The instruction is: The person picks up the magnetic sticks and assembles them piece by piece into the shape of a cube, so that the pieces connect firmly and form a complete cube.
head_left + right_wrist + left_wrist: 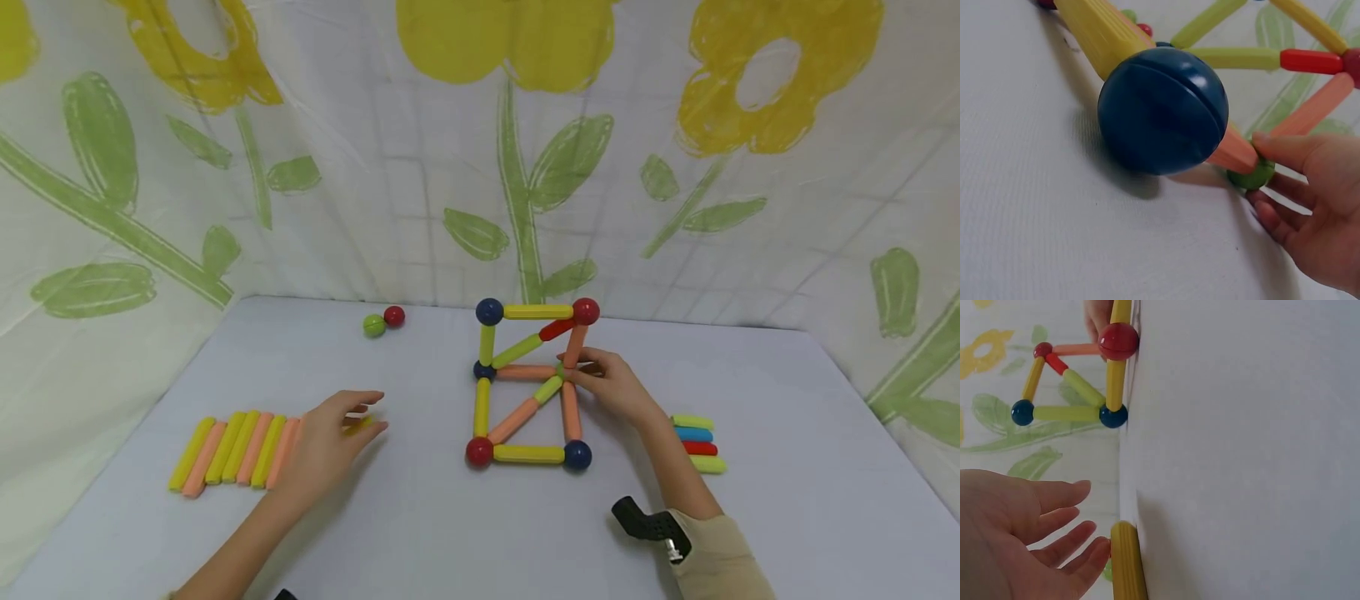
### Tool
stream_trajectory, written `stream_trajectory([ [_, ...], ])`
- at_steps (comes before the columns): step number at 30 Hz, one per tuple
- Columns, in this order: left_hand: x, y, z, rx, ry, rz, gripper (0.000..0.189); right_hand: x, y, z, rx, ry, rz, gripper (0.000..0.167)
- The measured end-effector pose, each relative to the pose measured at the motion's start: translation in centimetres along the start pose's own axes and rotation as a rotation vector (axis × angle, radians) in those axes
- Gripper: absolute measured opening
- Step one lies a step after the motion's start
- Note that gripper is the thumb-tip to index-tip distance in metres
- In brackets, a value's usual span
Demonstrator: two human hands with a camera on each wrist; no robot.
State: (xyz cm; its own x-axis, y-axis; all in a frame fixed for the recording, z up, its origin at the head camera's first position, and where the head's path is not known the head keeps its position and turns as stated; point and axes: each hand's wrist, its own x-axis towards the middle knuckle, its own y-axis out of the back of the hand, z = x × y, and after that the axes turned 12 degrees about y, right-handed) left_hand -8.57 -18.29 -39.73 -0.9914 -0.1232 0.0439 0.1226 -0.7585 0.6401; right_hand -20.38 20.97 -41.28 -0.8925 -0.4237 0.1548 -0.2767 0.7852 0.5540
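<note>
My right hand [613,387] pinches a green ball [1249,179] at the right middle joint of a magnetic stick-and-ball frame. One square of this frame lies on the table; another rises upright behind it, and each has a diagonal stick. Blue balls [577,455] and red balls [479,451] join its yellow, salmon and lime sticks, with a red stick [557,330] in the upper diagonal. To the left, my left hand [326,437] holds nothing, its fingers spread and loosely bent. Close by its fingertips lies a yellow stick [1126,562], partly hidden behind the hand in the head view.
Yellow and salmon sticks [232,450] form a row at the left. Beyond the right forearm lie several short lime, blue and red sticks [697,435]. A loose green ball [374,326] and red ball [394,316] sit at the back, before a flower-printed curtain [360,183].
</note>
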Motion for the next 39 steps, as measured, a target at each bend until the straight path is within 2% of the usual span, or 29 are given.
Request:
stream_trajectory([
  [3,-0.4,0.9,-0.6,0.077,0.037,-0.028,0.038,-0.1,0.0,0.3,0.007,0.015,0.003,0.041],
  [7,-0.4,1.4,-1.3,0.138,0.084,-0.087,0.036,-0.2,-0.1,0.8,0.038,0.016,0.01,0.042],
  [14,-0.1,1.2,-1.4,0.143,0.087,-0.106,0.032,-0.3,-0.4,1.4,0.087,0.034,0.034,0.039],
  [19,-0.1,0.5,0.0,0.073,0.037,-0.105,0.033,-0.4,-0.4,1.5,0.121,0.035,0.037,0.039],
  [24,-0.4,-0.1,2.3,-0.015,0.011,-0.103,0.035,-0.4,-0.3,1.6,0.133,0.03,0.038,0.039],
  [31,-0.5,-1.1,5.5,-0.188,-0.007,-0.157,0.032,-0.5,-0.4,1.4,0.097,0.03,0.038,0.04],
  [39,-0.3,-2.7,7.1,-0.36,-0.109,-0.191,0.029,-1.5,-0.6,0.8,0.079,0.02,0.099,0.046],
])
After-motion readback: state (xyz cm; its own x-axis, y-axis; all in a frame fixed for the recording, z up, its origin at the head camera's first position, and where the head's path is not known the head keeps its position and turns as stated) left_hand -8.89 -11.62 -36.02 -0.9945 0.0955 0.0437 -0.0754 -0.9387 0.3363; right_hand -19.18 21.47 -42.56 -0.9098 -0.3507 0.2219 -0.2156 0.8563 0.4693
